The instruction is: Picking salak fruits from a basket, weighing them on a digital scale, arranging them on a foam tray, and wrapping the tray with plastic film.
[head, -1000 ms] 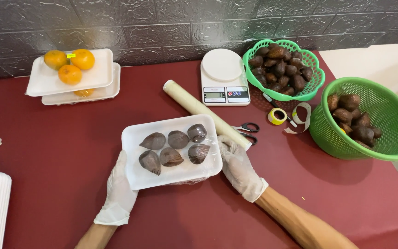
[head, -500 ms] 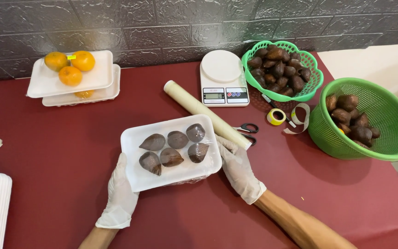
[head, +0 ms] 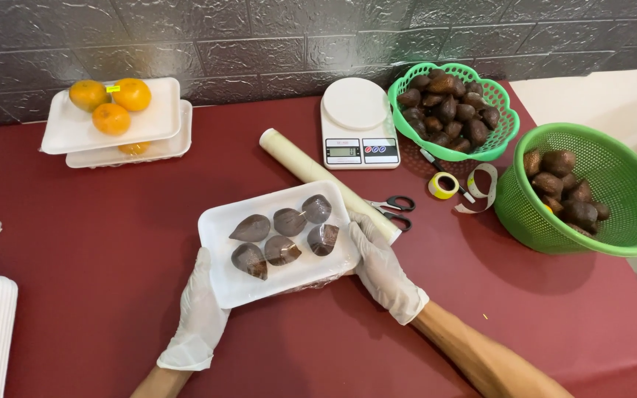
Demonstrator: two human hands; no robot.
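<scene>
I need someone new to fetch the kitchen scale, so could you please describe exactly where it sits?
Look along the grey brick wall at the back of the red table. The white kitchen scale stands there, between the roll of wrap and the scalloped green basket. It alone has a round platform and a small display.

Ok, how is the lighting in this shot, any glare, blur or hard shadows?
Head view: even, soft light, sharp throughout; soft shadows below the big basket and tray; faint sheen on its film wrap; no strong glare; slight wide-angle bend at the edges.
</scene>
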